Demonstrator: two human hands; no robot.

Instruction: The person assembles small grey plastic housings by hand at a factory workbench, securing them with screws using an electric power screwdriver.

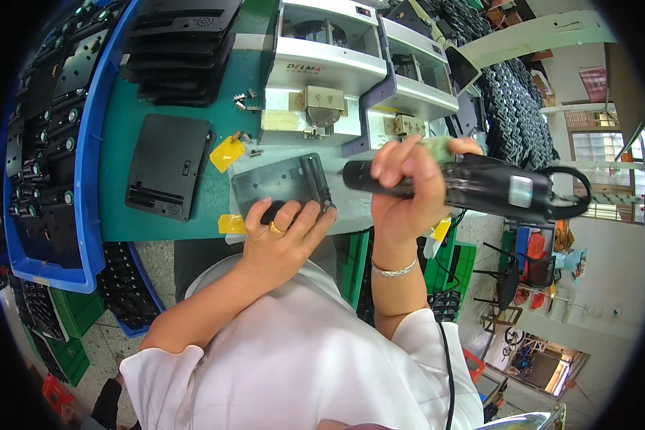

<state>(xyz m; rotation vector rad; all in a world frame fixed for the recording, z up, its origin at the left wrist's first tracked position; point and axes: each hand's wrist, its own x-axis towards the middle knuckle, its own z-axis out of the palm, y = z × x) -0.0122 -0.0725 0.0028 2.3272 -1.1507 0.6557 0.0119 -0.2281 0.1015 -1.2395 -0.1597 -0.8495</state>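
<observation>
My right hand (416, 179) is wrapped round a black electric screwdriver (491, 188), held lengthwise above the bench; its tip end points left toward a black plastic cover (283, 179). At the cover's near edge my left hand (283, 233) holds it with bent fingers pressed on its surface, one wearing a gold ring. The cover lies inner side up on a pale mat, with a slotted strip along its right side. Small metal parts (247, 100) lie beyond it, near a yellow tag (227, 153). Another yellow tag (231, 223) is by its near left corner.
A second black cover (166, 166) lies left on the green bench mat, below a stack of covers (183, 54). A blue crate (89, 179) of black parts borders the left. Two grey-white machines (330, 72) stand at the back. Green crates (455, 269) sit below, right.
</observation>
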